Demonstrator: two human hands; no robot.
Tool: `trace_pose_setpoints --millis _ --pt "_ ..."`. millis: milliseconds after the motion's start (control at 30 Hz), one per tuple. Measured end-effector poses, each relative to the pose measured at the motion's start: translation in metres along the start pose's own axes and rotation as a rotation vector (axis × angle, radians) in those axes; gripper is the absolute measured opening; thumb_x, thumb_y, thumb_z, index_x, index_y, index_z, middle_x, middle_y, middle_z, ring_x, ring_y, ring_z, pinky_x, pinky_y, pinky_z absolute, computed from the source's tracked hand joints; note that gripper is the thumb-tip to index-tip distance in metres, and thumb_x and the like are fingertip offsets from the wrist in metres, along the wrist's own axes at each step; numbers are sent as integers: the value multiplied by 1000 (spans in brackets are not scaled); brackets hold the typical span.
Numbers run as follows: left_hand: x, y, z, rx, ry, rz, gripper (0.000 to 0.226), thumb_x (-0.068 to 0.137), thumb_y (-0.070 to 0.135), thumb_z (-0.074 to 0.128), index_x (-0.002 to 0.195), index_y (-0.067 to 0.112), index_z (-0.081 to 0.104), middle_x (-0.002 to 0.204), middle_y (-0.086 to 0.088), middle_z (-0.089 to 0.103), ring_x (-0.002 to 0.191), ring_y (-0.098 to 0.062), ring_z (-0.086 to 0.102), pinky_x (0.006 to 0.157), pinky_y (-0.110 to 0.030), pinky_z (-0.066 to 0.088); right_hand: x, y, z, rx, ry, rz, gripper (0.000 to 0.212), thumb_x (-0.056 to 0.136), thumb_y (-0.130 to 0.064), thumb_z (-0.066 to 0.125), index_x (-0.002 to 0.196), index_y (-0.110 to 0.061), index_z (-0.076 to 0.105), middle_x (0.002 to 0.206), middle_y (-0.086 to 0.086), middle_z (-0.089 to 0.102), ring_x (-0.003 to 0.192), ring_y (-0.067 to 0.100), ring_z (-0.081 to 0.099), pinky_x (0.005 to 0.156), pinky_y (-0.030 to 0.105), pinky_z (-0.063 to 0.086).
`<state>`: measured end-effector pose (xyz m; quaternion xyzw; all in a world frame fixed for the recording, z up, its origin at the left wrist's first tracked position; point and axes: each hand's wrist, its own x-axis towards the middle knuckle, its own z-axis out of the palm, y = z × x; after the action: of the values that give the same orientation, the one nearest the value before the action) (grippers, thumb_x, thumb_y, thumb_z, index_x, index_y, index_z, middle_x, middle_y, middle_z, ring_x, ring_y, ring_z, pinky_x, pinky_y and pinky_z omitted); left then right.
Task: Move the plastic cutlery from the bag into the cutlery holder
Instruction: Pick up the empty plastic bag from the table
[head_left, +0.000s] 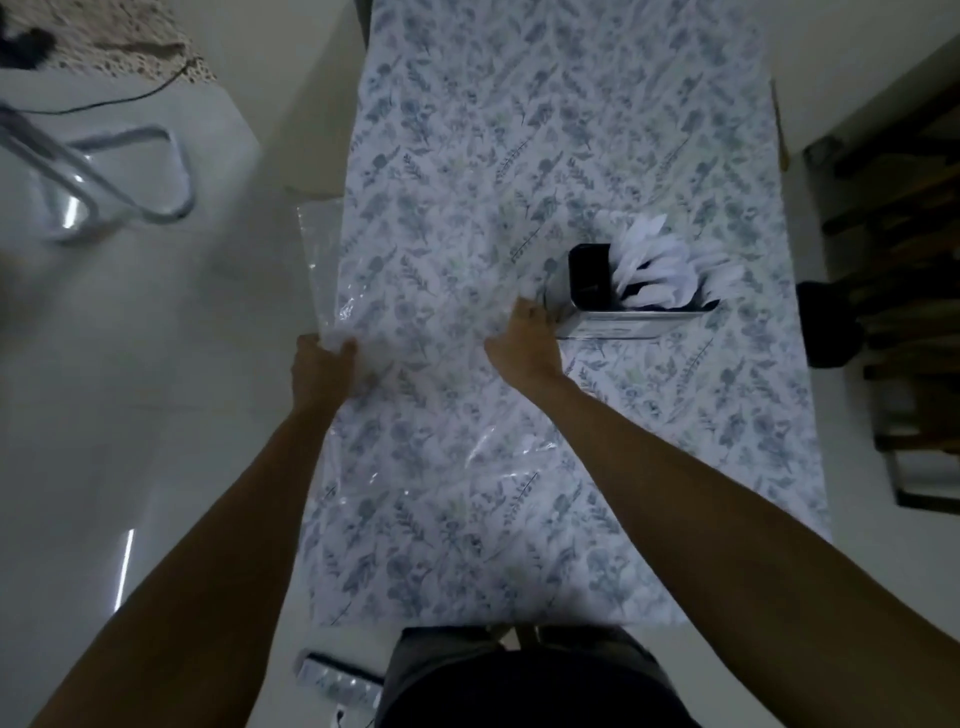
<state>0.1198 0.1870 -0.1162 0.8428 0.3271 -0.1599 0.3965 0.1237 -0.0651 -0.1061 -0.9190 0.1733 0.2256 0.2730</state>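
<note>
A clear plastic bag (332, 270) lies flat over the left side of the floral-cloth table (597, 130), partly hanging past its edge; it looks empty. My left hand (322, 369) is closed on the bag's near left part. My right hand (527, 345) is curled shut at the bag's right side, apparently pinching the film, right beside the cutlery holder's corner. The metal cutlery holder (613, 325) stands right of centre. White plastic cutlery (660, 260) fans out of its right compartment; the left compartment (589, 275) looks dark and empty.
A chrome chair frame (130, 171) stands on the white floor to the left. A power strip (337, 680) lies on the floor by my legs. Dark shelving (893, 260) and a dark object (826, 322) sit right of the table.
</note>
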Motion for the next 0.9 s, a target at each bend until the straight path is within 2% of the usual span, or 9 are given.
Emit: trace_pose_setpoints --millis 100,167,300,367,467,533,633,767,900 --pt "2 3 -7 3 18 18 47 101 27 52 140 2 47 138 -26 58 127 -40 55 103 -41 42 -4 3 13 152 76 87 87 86 -41 68 153 -12 21 150 20 36 136 38 41 100 52 49" --pt "0 5 -12 3 32 31 43 102 25 48 140 4 49 136 -25 59 127 -40 55 103 -40 42 -3 7 16 251 129 189 75 84 -40 68 144 -11 34 138 17 52 118 36 58 88 46 55" --pt "2 -3 -26 -141 11 96 40 97 31 62 128 7 57 117 -16 69 109 -30 65 87 -35 47 -7 13 8 434 1 270 11 79 -20 69 86 -11 68 78 8 69 73 25 67 63 31 54" --pt "5 -7 -37 -292 -91 91 39 88 31 74 117 11 58 99 -11 69 88 -24 64 70 -30 48 -15 13 0 552 -50 258 13 80 -15 68 69 -13 63 62 4 62 58 19 58 58 29 46" --pt "-1 -7 -57 -510 -267 9 42 92 20 75 127 17 52 95 -3 69 76 -14 68 76 -36 51 -31 11 -14 737 -77 229 11 85 -11 71 80 -10 60 67 7 60 60 18 55 67 34 50" --pt "-8 -5 -71 -599 -358 41 29 95 13 69 120 18 56 80 5 69 62 -6 64 82 -39 48 -45 11 -29 863 -102 184 25 84 -6 75 102 -7 58 83 13 67 69 19 64 71 33 56" --pt "-20 0 -101 -696 -265 131 42 89 4 73 121 27 58 86 0 70 68 -8 64 77 -33 49 -69 7 -61 959 -110 -25 54 81 2 79 126 -10 51 90 14 68 77 19 70 68 30 58" --pt "-49 21 -145 -654 -231 389 68 75 15 88 132 34 58 98 -16 68 90 -17 70 83 -29 58 -111 -3 -124 979 -47 -261 51 83 7 73 123 -23 66 81 5 63 79 19 71 75 28 59" --pt "-74 59 -176 -481 -196 647 53 88 -2 73 136 15 62 93 -3 74 88 -6 68 90 -24 56 -146 -12 -177 879 -58 -388 40 80 2 75 118 -11 73 98 4 77 90 16 74 80 21 57"
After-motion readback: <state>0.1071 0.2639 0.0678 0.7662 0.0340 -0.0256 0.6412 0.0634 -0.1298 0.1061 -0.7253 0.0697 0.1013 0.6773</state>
